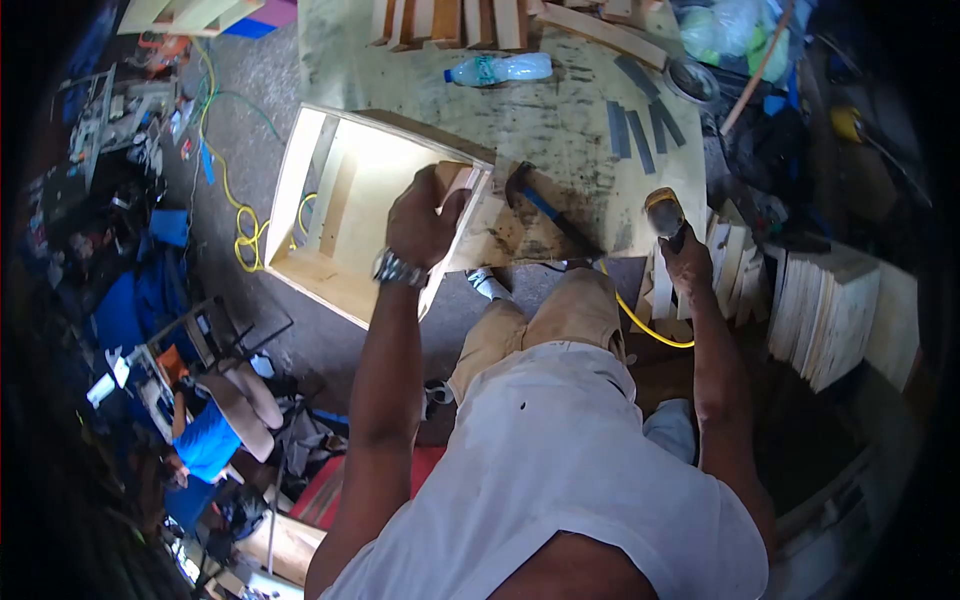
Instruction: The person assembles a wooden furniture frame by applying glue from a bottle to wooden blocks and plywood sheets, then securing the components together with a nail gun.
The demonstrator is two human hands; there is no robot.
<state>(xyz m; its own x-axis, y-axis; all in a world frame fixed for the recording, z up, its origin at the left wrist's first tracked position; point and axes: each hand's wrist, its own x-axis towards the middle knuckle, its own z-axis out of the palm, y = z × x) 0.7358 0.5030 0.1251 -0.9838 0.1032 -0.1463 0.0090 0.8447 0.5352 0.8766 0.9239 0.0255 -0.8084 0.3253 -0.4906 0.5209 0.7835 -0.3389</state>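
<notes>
Got the left hand (425,225), steel watch on the wrist, wrapped tight over the near right corner of the pale open plywood box (345,215), fingers curled round the edge right by a small wooden block (455,180) tucked inside that corner. Holding a yellow-topped power tool (665,212) in the closed right hand (688,265), well off to the right of the box, yellow hose (640,320) trailing below. Between box and tool, just a blue-handled hammer (545,205) lying flat on the scuffed greenish counter (560,120). Beyond the box, a clear plastic water bottle (500,70) and dark grey strips (640,130).

Progress-wise: looks like walls and back panel already joined. Probably hasn't fastened that corner block yet, with the tool nowhere near it. Plenty of cut plywood panels (830,310) stacked far right of the box, unused.
</notes>
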